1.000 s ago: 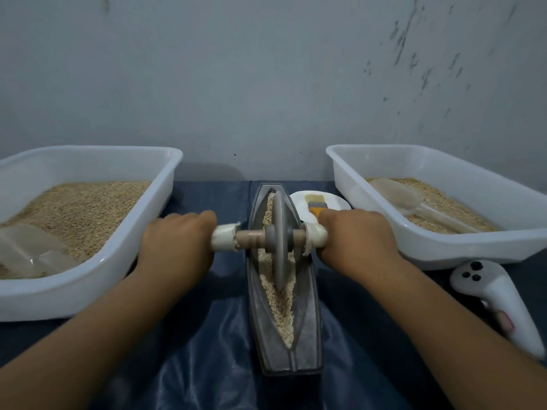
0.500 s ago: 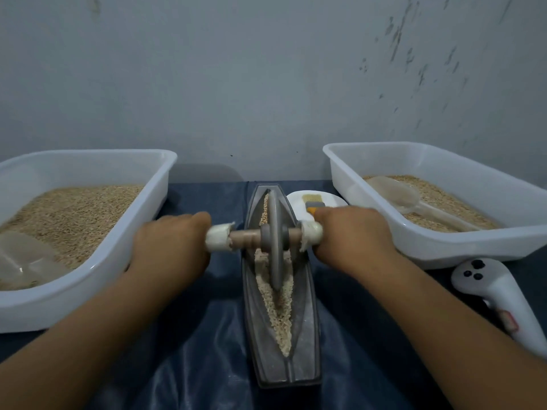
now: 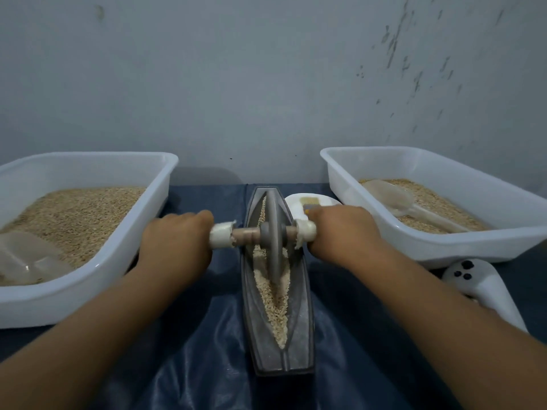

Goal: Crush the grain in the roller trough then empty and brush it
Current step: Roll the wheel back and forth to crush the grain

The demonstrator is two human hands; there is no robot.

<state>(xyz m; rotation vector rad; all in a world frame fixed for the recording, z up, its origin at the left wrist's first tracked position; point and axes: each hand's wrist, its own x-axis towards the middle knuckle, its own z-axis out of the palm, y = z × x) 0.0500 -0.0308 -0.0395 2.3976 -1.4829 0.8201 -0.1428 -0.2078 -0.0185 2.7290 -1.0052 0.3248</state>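
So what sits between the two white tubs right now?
In the head view, the grey roller trough holding grain, with the wheel in it, both hands on its axle, and a small white dish on blue cloth.

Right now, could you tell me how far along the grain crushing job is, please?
Done: the trough is loaded with grain. In hand: the left hand and right hand hold the roller over it, crushing. Left: emptying the trough and brushing it; the brush lies untouched behind.
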